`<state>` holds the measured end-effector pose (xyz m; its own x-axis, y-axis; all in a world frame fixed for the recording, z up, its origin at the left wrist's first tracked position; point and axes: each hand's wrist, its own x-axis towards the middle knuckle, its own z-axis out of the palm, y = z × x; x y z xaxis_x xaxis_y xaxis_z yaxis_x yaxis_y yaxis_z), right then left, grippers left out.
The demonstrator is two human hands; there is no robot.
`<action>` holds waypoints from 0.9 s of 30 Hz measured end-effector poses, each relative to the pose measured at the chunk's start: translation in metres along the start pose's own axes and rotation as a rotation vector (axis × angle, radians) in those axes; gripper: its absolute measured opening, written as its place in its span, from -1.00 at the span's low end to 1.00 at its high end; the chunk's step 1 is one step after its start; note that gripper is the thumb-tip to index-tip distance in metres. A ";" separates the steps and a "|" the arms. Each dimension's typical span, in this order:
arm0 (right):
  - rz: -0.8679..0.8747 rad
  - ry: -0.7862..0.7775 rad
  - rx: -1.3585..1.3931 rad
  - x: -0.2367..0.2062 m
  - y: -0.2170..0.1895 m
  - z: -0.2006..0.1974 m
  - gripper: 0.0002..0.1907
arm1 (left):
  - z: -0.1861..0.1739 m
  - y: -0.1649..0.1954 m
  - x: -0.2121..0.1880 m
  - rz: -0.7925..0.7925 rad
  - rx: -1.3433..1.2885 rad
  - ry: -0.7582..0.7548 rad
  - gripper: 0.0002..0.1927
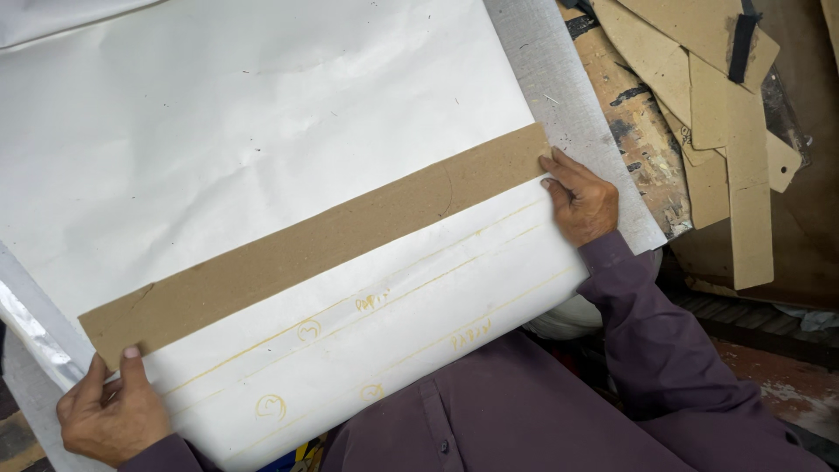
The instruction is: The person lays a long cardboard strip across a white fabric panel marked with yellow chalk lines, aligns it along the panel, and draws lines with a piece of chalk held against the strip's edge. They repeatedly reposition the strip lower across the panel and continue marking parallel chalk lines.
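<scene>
A long brown cardboard strip (315, 245) lies slantwise across a large white sheet (245, 114) marked with yellow lines and scribbles near me. My left hand (109, 415) presses its thumb on the strip's lower left end. At the strip's upper right end, the fingertips of my right hand (581, 201) hold it against the sheet. Both hands are flat on the material, pinning the strip rather than lifting it. My purple sleeves and shirt show at the bottom.
A grey textured board (568, 96) lies under the white sheet. To the right, several brown cardboard cut-outs (725, 131) are piled on a worn, paint-flaked surface (642, 149). A dark floor edge shows at lower right.
</scene>
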<state>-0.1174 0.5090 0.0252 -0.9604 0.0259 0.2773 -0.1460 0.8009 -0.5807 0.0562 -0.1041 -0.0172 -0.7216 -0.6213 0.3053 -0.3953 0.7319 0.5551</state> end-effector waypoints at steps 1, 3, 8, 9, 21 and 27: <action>-0.051 0.009 -0.051 -0.002 0.002 0.002 -0.71 | 0.000 -0.007 -0.003 0.000 0.039 0.001 -0.64; -0.113 0.028 -0.112 -0.003 0.004 0.004 -0.72 | 0.004 -0.015 -0.010 0.051 0.105 0.009 -0.57; -0.047 0.073 -0.085 -0.002 -0.003 0.005 -0.80 | 0.008 -0.020 -0.017 0.243 0.104 0.041 -0.37; -0.032 0.081 -0.060 -0.001 -0.005 0.006 -0.79 | 0.007 -0.020 -0.018 0.243 0.134 0.016 -0.35; -0.047 0.149 -0.009 0.011 -0.006 0.013 -0.85 | 0.008 -0.017 -0.015 0.298 0.234 -0.070 -0.38; 0.006 0.112 0.142 0.005 -0.003 0.007 -0.82 | -0.006 -0.008 -0.024 0.182 0.050 -0.103 -0.48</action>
<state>-0.1234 0.5020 0.0229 -0.9301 0.1032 0.3525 -0.1800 0.7086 -0.6823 0.0802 -0.0972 -0.0243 -0.8370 -0.4479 0.3143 -0.2793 0.8438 0.4583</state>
